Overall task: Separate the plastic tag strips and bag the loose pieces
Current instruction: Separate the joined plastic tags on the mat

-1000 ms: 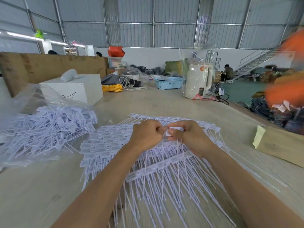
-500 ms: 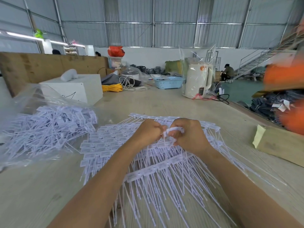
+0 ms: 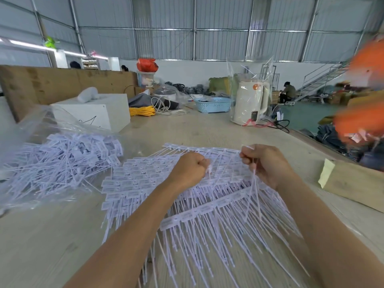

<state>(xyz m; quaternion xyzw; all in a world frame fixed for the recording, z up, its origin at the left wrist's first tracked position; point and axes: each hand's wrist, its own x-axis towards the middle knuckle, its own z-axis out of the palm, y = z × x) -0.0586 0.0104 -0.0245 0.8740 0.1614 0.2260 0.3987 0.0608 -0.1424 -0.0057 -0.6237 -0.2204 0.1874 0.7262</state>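
Right hand [image 3: 268, 165] pinches a loose tag [image 3: 255, 179] (head hidden), left hand [image 3: 190, 170] fisted on the tag strips [image 3: 187, 215].

A warehouse: corrugated metal walls [image 3: 207, 44], steel staircase [image 3: 320, 80], piled goods [image 3: 340, 138].

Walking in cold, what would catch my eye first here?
Probably the fan of white plastic tag strips spread over the middle of the table, with the left hand and right hand each gripping tags above it. To the left, a clear bag holds loose tags.
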